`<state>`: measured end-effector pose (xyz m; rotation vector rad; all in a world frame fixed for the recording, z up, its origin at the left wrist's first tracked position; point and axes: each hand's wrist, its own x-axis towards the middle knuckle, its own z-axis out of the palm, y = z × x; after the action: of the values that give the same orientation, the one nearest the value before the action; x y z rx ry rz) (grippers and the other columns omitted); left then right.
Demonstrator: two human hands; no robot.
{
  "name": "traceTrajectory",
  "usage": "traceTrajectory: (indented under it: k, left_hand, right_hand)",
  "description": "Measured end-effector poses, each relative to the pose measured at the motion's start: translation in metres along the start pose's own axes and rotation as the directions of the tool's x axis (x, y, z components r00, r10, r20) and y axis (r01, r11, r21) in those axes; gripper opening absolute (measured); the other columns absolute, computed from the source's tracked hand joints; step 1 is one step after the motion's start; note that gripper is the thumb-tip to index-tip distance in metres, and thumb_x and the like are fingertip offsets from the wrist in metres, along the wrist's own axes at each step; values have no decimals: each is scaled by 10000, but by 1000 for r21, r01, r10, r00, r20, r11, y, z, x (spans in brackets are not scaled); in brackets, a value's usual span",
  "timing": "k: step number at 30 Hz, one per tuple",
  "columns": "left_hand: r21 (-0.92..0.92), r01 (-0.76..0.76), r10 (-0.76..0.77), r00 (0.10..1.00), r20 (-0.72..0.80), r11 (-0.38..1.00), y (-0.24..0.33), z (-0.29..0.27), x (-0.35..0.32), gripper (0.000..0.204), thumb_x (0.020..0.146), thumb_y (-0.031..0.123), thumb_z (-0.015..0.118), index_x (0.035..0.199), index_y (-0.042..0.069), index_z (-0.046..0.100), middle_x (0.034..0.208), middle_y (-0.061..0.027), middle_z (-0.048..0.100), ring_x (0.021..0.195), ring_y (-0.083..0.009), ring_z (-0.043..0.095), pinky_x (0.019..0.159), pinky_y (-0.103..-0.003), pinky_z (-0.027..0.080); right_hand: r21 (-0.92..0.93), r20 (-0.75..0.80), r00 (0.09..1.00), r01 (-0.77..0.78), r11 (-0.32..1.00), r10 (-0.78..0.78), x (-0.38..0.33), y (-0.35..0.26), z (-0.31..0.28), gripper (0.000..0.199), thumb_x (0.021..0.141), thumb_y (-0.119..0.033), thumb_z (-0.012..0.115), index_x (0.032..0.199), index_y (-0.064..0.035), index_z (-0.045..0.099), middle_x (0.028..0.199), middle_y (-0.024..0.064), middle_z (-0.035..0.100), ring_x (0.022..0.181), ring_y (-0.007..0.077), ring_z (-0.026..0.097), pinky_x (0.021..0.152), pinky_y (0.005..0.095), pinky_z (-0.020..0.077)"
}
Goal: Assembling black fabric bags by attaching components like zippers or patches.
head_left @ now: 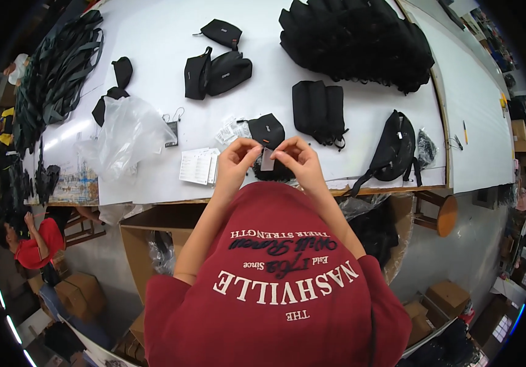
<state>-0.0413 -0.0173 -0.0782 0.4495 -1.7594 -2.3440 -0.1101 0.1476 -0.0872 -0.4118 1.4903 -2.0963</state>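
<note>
At the table's near edge both my hands are pinched close together in front of a small black pouch (266,129). A small pale tag (267,160) hangs between them, below the pouch. My right hand (300,161) has its thumb and finger on the tag's upper edge. My left hand (238,161) is closed in a pinch at the pouch's near side; what sits between its fingertips is too small to make out. Under the tag, partly hidden by my hands, lies a dark bundle (282,174). Left of my left hand are stacked white printed cards (197,166) and small clear packets (232,130).
A clear plastic bag (125,137) lies on the white table (159,79) to the left. Black pouches (229,72), a black waist bag (394,150) and a big black pile (355,43) lie around. Dark straps (61,73) fill the far left. A cardboard box (165,220) stands below the edge.
</note>
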Motion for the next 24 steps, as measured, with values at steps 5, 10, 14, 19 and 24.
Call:
traceTrajectory:
  k: [5,10,14,19,24]
  left_hand:
    - [88,42,-45,998,33,995,-1,2,-9,96,860,90,661,921,16,656,700,69,524,611,9,383,544,-160,275]
    - [134,51,-60,996,69,990,5,2,-13,84,845,76,677,887,4,662,611,93,442,552,13,312,508,-177,221]
    - [196,19,-34,997,75,980,11,6,-16,73,848,71,670,868,2,662,560,113,357,520,13,262,489,-186,193]
    - [197,28,-39,998,53,980,10,5,-17,64,846,68,667,855,6,659,555,114,355,518,13,259,486,-188,190]
    - [229,10,-19,999,36,973,12,5,-17,64,846,70,664,851,7,654,553,114,338,519,12,254,487,-190,187]
  right_hand:
    - [147,-25,996,-76,986,80,-8,-4,7,112,908,-104,600,959,-30,533,877,84,677,722,60,567,610,182,414]
    - [100,-72,988,-131,986,139,-9,1,9,126,900,-122,620,941,-26,551,802,79,678,608,52,518,527,167,371]
    - [121,-75,975,-200,972,210,-8,1,10,131,877,-134,658,918,-21,604,775,52,667,588,45,494,518,172,365]
    - [133,-65,977,-192,972,202,-7,1,12,132,869,-136,668,914,-19,629,768,36,654,591,42,497,532,172,374]
    - [164,-67,972,-214,963,227,-6,1,12,132,874,-135,663,925,-17,630,775,41,656,594,42,501,545,170,384]
